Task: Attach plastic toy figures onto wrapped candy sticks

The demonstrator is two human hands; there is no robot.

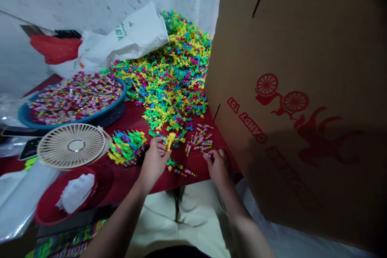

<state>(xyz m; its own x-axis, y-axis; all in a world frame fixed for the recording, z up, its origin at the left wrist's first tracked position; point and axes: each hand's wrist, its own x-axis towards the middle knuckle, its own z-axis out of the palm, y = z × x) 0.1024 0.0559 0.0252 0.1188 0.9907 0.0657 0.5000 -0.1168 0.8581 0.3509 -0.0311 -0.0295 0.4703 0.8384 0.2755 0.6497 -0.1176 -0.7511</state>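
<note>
My left hand [155,160] rests on the red table [133,117] near its front edge, fingers pinched on a small yellow plastic toy piece [169,140]. My right hand [218,164] lies a little to the right, fingertips closed on a small wrapped candy [208,155] at the edge of a little cluster of wrapped candies [200,140]. A bundle of assembled coloured pieces [127,147] lies just left of my left hand. A few more pieces [180,169] sit between my hands.
A big heap of coloured plastic toy pieces [172,72] covers the back of the table. A blue basin [118,109] holds wrapped candies. A small beige fan [71,146], a red bowl [45,209], a white bag [130,38] and a tall cardboard box [296,100] stand around.
</note>
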